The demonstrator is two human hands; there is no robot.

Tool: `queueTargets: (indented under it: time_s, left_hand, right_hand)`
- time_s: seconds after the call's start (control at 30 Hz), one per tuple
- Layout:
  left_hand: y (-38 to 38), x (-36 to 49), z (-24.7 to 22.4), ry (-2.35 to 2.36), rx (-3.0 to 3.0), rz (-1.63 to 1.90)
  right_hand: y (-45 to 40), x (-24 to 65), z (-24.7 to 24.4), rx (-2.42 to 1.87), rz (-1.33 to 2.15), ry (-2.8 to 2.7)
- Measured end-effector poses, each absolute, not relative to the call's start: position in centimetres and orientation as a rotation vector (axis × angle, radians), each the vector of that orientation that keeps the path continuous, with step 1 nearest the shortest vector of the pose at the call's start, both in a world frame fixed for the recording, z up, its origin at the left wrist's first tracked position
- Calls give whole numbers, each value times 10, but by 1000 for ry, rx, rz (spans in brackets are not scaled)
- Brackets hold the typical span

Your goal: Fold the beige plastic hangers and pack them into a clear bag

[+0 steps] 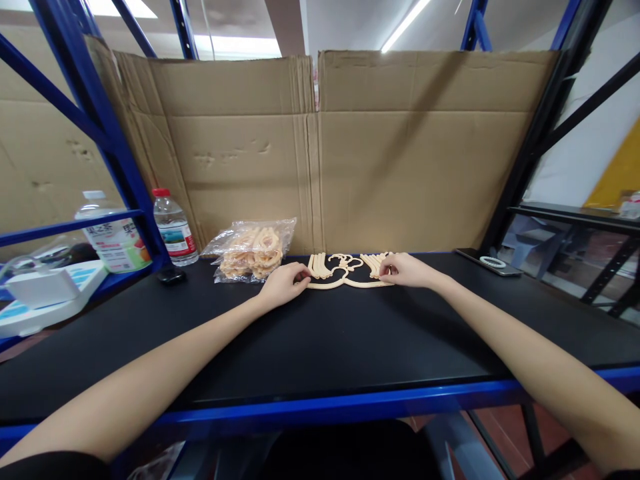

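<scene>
Several beige clothes hangers (pixel 345 261) lie fanned out on the black tabletop, their hooks bunched in the middle and their arms in rows at both sides. The frontmost hanger (pixel 327 285) lies nearest to me, with curved arms spreading left and right. My left hand (pixel 286 285) is closed at its left end, fingertips pinched together. At the right end, my right hand (pixel 407 270) is closed too, with thumb and fingers around the tip. Both hanger ends are partly hidden by my fingers. Just left of my left hand sits a clear plastic bag (pixel 255 250) with more beige pieces inside.
A water bottle (pixel 174 227) with a red cap and a small black object (pixel 171 275) stand at the left. A phone (pixel 493 263) with a white ring on it lies at the back right. Cardboard (pixel 425 153) walls the back; a blue edge (pixel 350 405) runs along the front.
</scene>
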State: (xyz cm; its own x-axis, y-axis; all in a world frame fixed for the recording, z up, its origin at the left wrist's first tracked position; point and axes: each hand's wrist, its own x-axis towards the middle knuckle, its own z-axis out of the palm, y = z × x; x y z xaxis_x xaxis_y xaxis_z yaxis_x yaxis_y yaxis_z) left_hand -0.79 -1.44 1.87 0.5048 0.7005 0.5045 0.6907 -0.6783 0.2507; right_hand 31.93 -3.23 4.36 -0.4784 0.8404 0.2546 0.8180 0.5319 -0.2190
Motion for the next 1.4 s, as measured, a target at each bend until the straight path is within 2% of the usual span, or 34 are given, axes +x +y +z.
queueTargets:
  time_s: [0.23,0.57,0.83,1.1,1.4]
  left_hand:
    - [-1,-8,24,1325,2511,835]
    - [14,-7,18,1199,2755,664]
    - [23,-15,16,1109,2757,791]
    - [24,-13,19,1146,2671,778]
    - [3,-3,27,1024,2433,1111]
  right_hand:
    - [-18,311,40,-1344,-4,-2340]
    - [23,276,33,-1371,-118,-2480]
    - [26,266,24,-1328,-163,-2496]
    - [31,272,24,-1237,-157,-2274]
    - [31,283,32,-1401,-218,-1871]
